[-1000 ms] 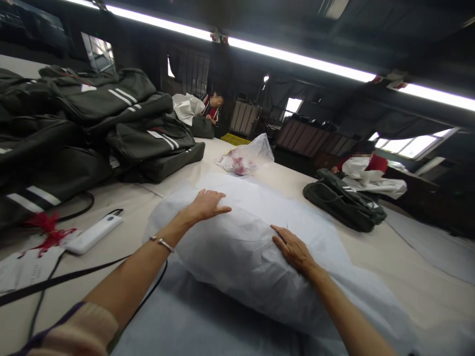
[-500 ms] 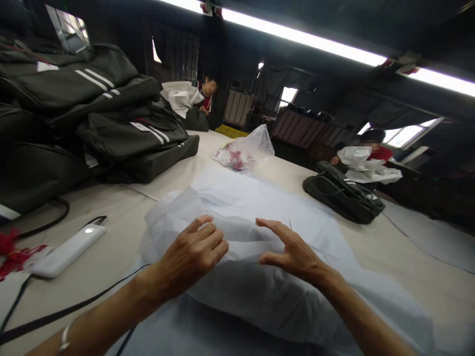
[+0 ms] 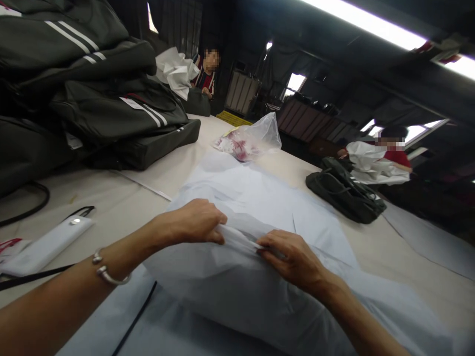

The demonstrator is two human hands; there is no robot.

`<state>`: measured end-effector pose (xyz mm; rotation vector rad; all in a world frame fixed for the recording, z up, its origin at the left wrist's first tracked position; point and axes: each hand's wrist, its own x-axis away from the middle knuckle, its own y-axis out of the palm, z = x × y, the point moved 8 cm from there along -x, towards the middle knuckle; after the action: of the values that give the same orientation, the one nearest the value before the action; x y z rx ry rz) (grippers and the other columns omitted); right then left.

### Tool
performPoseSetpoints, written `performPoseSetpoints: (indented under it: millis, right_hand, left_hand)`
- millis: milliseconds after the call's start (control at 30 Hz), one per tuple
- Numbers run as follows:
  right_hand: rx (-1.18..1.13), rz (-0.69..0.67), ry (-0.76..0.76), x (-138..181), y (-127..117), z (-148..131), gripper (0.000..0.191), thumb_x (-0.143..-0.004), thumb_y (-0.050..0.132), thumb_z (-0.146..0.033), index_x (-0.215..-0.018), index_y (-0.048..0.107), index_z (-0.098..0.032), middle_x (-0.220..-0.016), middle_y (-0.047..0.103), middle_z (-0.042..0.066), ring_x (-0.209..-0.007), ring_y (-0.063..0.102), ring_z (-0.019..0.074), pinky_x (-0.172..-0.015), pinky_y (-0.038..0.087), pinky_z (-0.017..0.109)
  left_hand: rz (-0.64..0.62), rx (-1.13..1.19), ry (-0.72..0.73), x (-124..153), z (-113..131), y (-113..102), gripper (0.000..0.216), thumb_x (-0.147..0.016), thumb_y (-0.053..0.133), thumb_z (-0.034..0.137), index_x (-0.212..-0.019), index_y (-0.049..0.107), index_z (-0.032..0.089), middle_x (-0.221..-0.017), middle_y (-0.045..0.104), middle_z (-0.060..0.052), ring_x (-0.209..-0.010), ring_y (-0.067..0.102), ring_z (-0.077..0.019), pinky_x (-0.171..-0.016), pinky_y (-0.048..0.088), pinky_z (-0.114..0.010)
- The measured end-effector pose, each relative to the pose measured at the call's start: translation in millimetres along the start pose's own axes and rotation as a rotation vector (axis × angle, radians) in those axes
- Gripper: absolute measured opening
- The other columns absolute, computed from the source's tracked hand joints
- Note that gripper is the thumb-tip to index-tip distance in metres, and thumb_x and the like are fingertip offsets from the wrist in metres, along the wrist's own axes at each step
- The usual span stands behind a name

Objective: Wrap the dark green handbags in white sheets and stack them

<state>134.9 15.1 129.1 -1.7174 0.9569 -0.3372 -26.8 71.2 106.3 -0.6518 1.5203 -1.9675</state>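
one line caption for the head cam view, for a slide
Left hand and right hand pinch a fold of white wrapping over a padded bundle on the table.

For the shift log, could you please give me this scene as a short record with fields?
left hand: pinching a fold of the white wrapping
right hand: pinching the same fold
wrapping: covers a bulky bundle on the table
left of hands: white power bank, stacked dark bags
far side: clear plastic bag, dark bag, two seated people
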Motion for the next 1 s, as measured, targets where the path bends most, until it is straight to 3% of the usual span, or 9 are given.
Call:
performPoseSetpoints:
  millis: [167, 400, 500, 600, 700, 767, 800, 900, 1000]
  right_hand:
    - [-0.052, 0.065, 0.241, -2.6, 4.6, 45.8, 0.02, -0.095, 0.052, -0.036, -0.089, 0.065, -0.022, -0.079, 0.069, 0.0, -0.07, 0.062, 0.0133, -0.068, 0.045, 0.023]
    - [-0.182, 0.13, 0.41, -16.1, 19.7, 82.5, 0.026, -0.091, 0.053, -0.039, -0.078, 0.065, -0.02, -0.07, 0.064, -0.002, -0.066, 0.057, 0.0134, -0.064, 0.041, 0.023]
    - [-0.267, 0.181, 0.467, -14.9, 22.0, 88.6, 0.028, -0.088, 0.056, -0.041, -0.072, 0.064, -0.018, -0.066, 0.061, -0.002, -0.063, 0.054, 0.0129, -0.059, 0.04, 0.023]
    - [-0.27, 0.228, 0.476, -12.7, 21.8, 89.6, 0.026, -0.086, 0.059, -0.04, -0.073, 0.065, -0.019, -0.066, 0.062, -0.002, -0.063, 0.054, 0.0133, -0.06, 0.04, 0.024]
    - [-0.224, 0.278, 0.421, -12.3, 20.0, 86.2, 0.021, -0.086, 0.06, -0.036, -0.074, 0.067, -0.02, -0.072, 0.064, 0.0, -0.067, 0.056, 0.0141, -0.066, 0.042, 0.025]
    - [-0.19, 0.291, 0.39, -12.6, 21.0, 84.5, 0.019, -0.085, 0.063, -0.034, -0.073, 0.067, -0.021, -0.075, 0.065, 0.0, -0.069, 0.057, 0.0141, -0.067, 0.042, 0.026]
    - [-0.175, 0.296, 0.385, -12.8, 22.0, 84.6, 0.018, -0.084, 0.064, -0.034, -0.073, 0.067, -0.021, -0.076, 0.065, 0.0, -0.07, 0.057, 0.014, -0.067, 0.042, 0.026]
    - [-0.136, 0.306, 0.394, -14.9, 25.4, 88.0, 0.017, -0.083, 0.066, -0.034, -0.072, 0.067, -0.021, -0.077, 0.064, 0.0, -0.07, 0.057, 0.0137, -0.068, 0.043, 0.027]
    - [-0.105, 0.296, 0.416, -19.5, 23.4, 93.0, 0.014, -0.082, 0.066, -0.033, -0.078, 0.068, -0.021, -0.08, 0.066, 0.0, -0.071, 0.057, 0.0138, -0.071, 0.045, 0.029]
  left_hand:
    - [-0.001, 0.144, -0.132, 5.3, -43.7, -2.5, 0.026, -0.073, 0.067, 0.047, -0.068, 0.057, 0.024, -0.06, 0.056, 0.003, -0.062, 0.055, -0.0178, -0.054, 0.029, -0.027]
    - [-0.019, 0.468, -0.301, 29.3, -115.3, 3.9, 0.029, -0.073, 0.063, 0.044, -0.063, 0.047, 0.021, -0.057, 0.043, 0.006, -0.055, 0.041, -0.012, -0.052, 0.026, -0.025]
    - [0.071, 0.505, -0.377, 42.1, -139.8, 5.7, 0.03, -0.076, 0.059, 0.048, -0.067, 0.053, 0.021, -0.061, 0.05, 0.005, -0.06, 0.047, -0.0139, -0.054, 0.031, -0.025]
    - [0.219, 0.352, -0.502, 55.0, -144.9, -4.2, 0.025, -0.079, 0.057, 0.046, -0.076, 0.06, 0.021, -0.074, 0.063, 0.0, -0.072, 0.058, -0.0195, -0.064, 0.041, -0.027]
    - [0.538, 0.035, -0.538, 64.8, -104.2, -33.8, 0.02, -0.084, 0.056, 0.034, -0.094, 0.063, 0.019, -0.095, 0.069, -0.007, -0.09, 0.062, -0.0245, -0.08, 0.046, -0.033]
    - [0.723, -0.069, -0.387, 61.5, -45.9, -42.3, 0.02, -0.089, 0.053, 0.029, -0.104, 0.061, 0.018, -0.108, 0.068, -0.01, -0.103, 0.06, -0.0251, -0.093, 0.044, -0.038]
    - [0.748, -0.064, -0.262, 54.6, -12.8, -37.7, 0.019, -0.091, 0.052, 0.029, -0.104, 0.062, 0.019, -0.11, 0.068, -0.009, -0.107, 0.06, -0.0245, -0.097, 0.043, -0.039]
    - [0.597, 0.003, 0.018, 23.6, 71.6, 3.4, 0.029, -0.092, 0.055, 0.03, -0.119, 0.058, 0.021, -0.13, 0.061, -0.009, -0.123, 0.054, -0.0238, -0.106, 0.04, -0.041]
    - [0.426, -0.028, -0.006, -3.5, 104.7, 48.1, 0.053, -0.084, 0.066, 0.044, -0.129, 0.053, 0.02, -0.141, 0.052, -0.015, -0.133, 0.044, -0.0338, -0.109, 0.037, -0.054]
